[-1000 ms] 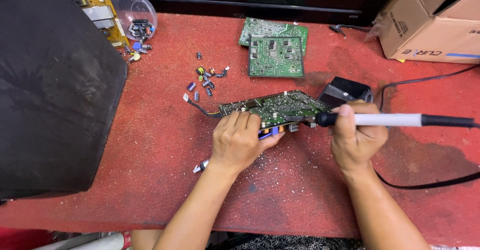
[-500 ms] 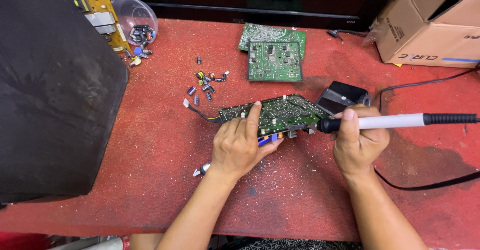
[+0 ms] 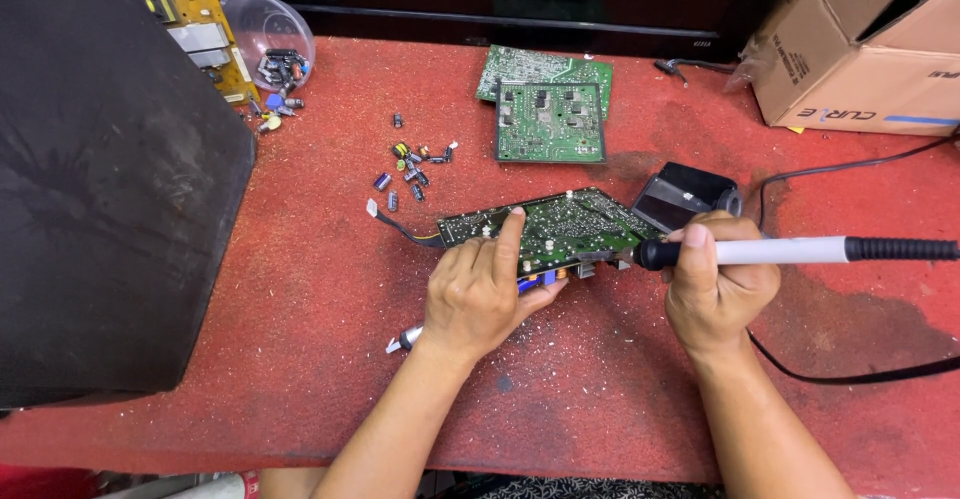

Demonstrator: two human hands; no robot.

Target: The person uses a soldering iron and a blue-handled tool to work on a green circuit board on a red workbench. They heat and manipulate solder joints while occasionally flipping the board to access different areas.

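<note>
My left hand (image 3: 478, 294) grips a green circuit board (image 3: 565, 227) by its near edge, solder side up and tilted, with the index finger laid across it. My right hand (image 3: 718, 284) is closed around a soldering iron (image 3: 790, 251) with a white shaft and black handle. The iron's tip touches the board's right edge. A black cord (image 3: 860, 371) runs from the iron across the red mat (image 3: 300, 289).
Two more green boards (image 3: 550, 119) lie stacked further back. Loose capacitors (image 3: 408, 171) are scattered to their left. A clear bowl (image 3: 268, 39) of parts sits by a yellow board (image 3: 190, 19). A large black panel (image 3: 100, 189) fills the left; a cardboard box (image 3: 860, 59) stands back right.
My head has shifted slightly, so the scene sits a little differently in frame. Both hands keep the same grip on board and iron.
</note>
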